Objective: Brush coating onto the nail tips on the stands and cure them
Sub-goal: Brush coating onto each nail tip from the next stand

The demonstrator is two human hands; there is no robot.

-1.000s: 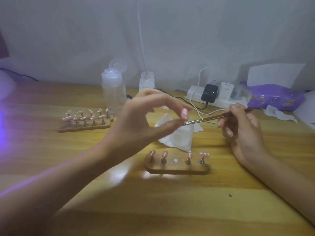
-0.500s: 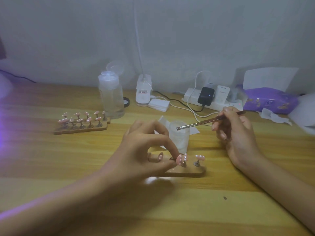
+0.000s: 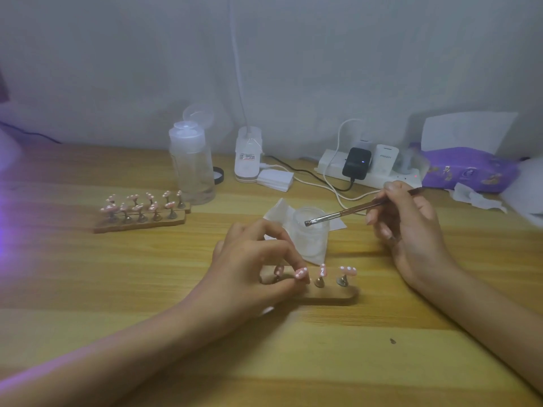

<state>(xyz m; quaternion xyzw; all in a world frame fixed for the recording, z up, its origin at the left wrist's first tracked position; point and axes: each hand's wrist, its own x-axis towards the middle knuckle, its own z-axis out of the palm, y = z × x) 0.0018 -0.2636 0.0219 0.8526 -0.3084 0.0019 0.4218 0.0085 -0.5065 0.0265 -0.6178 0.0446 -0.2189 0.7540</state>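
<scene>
A small wooden stand (image 3: 332, 295) sits at the table's centre with pink dotted nail tips on metal pegs. My left hand (image 3: 252, 265) is down over its left half, thumb and forefinger pinching one nail tip (image 3: 301, 272) at the stand. Two more tips (image 3: 322, 270) stand free to the right. My right hand (image 3: 408, 227) grips a thin brush (image 3: 343, 213), its bristle end hovering over a frosted jar (image 3: 311, 233) behind the stand. A second wooden stand (image 3: 141, 222) with several pink tips lies at the left.
A clear plastic bottle (image 3: 192, 168) with its flip cap up stands behind the left stand. A lamp base (image 3: 247, 155), a white power strip (image 3: 373, 174) with chargers and cables, and a purple tissue pack (image 3: 467, 171) line the back. Tissue lies under the jar.
My left hand came down from in front of the brush tip to the near stand, bringing the pinched nail tip with it. The brush tip drifted over the jar.
</scene>
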